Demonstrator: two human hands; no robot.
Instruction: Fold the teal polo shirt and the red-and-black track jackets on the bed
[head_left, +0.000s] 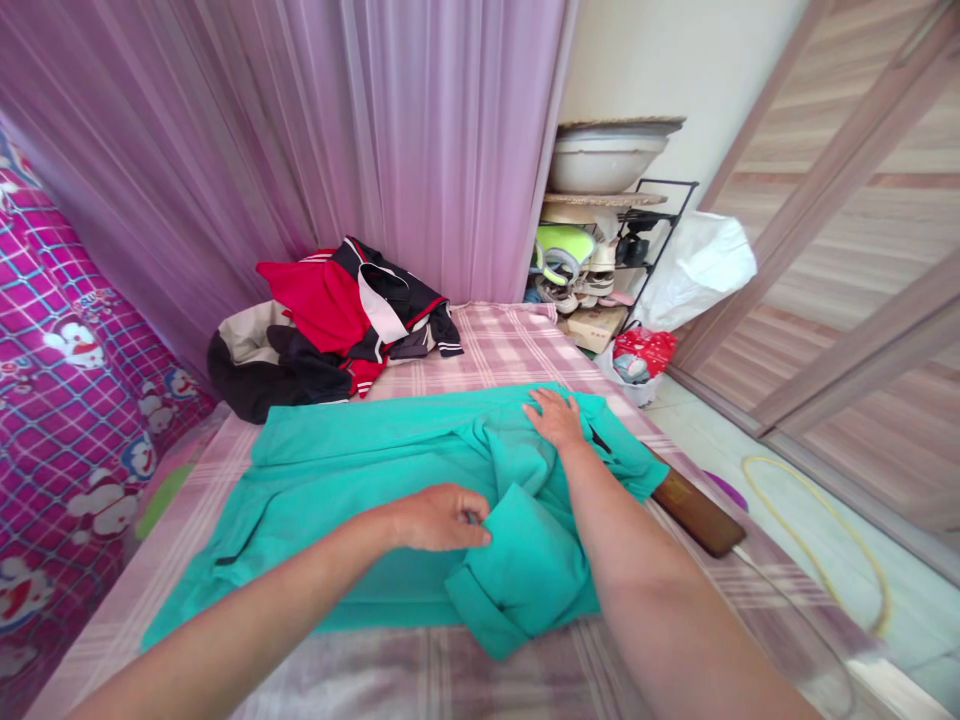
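Note:
A teal jacket (360, 480) lies spread across the bed, with a dark pocket opening near its left end and a dark label near its right end. One sleeve (529, 555) is folded over the body toward me, its end hanging past the near edge. My left hand (442, 517) is curled in a pinch at this sleeve's edge, thumb and fingertips against the cloth. Farther off and to the right, my right hand (556, 418) lies flat on the jacket's upper part, fingers spread.
A heap of red and dark clothes (337, 310) sits at the bed's far left. A phone (697, 510) with a white cable lies right of the jacket. Beyond the bed stand a shoe rack (651, 255) topped by basins (607, 160), bags, and a wooden wardrobe (847, 250).

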